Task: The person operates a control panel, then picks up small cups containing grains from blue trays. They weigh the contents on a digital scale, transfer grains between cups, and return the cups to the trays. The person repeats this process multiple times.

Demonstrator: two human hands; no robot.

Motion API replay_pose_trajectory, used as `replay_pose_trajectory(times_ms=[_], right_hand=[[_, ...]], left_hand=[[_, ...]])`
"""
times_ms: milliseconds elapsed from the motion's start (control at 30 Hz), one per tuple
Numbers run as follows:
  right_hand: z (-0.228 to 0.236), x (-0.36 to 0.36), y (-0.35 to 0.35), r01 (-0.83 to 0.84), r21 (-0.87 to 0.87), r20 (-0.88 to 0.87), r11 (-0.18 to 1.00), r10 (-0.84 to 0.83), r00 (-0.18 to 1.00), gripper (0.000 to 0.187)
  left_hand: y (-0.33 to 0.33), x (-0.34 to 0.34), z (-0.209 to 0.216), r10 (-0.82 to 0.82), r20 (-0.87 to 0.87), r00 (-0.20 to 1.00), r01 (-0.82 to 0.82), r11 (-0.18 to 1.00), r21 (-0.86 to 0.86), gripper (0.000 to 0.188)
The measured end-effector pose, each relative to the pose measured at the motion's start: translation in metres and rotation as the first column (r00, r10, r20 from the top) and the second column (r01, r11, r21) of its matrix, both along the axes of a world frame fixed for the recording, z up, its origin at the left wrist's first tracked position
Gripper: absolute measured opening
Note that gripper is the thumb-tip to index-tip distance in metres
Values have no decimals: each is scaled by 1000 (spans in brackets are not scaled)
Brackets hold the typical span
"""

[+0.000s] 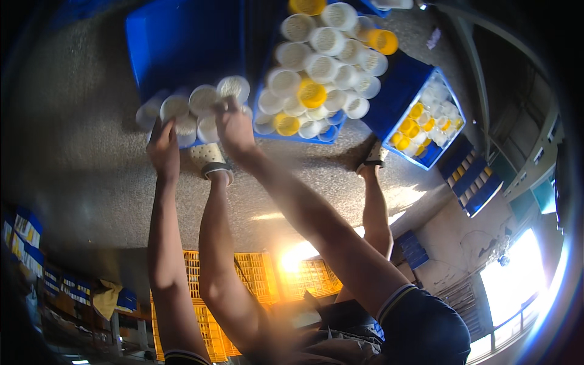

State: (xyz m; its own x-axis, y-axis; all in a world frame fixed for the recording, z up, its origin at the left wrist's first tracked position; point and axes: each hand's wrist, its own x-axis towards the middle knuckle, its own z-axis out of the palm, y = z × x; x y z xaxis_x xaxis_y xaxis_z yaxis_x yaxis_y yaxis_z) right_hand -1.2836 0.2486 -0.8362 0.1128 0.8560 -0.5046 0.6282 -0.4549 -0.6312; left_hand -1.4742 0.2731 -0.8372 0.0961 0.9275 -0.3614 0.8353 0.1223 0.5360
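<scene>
Reaching into the blue crate (182, 36), both hands clamp on white cones: left hand (163, 146) on the lower row (176, 118), right hand (234, 125) on the upper (233, 88).

Bright blue crates (182, 42) hold white perforated bobbins (204, 100) mixed with a few yellow ones (311, 93). The floor (73, 140) is speckled grey. Yellow lattice crates (255, 274) glow orange in sunlight. Navy sleeve (420, 328) has pale striped trim.
</scene>
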Motion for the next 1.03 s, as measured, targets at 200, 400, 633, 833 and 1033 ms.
replay_pose_trajectory(times_ms=[200, 400, 633, 833, 1033], right_hand=[[142, 114, -103, 209, 132, -154, 969, -188, 970, 29], [208, 321, -232, 471, -106, 66, 876, -466, 882, 28], [187, 560, -357, 490, 88, 494, 867, -465, 734, 26], [122, 690, -402, 514, 40, 439, 857, -477, 761, 26], [57, 726, -416, 470, -53, 319, 881, -431, 844, 29]], left_hand=[[-78, 74, 157, -207, -177, 962, 227, 968, 104, 28], [-160, 282, 192, -187, 224, 956, 204, 977, -54, 22], [-253, 553, 149, -307, 503, 808, 391, 918, -68, 19], [-305, 698, 91, -382, 478, 791, 492, 862, -126, 19], [-329, 742, 29, -477, 334, 813, 510, 860, -14, 22]])
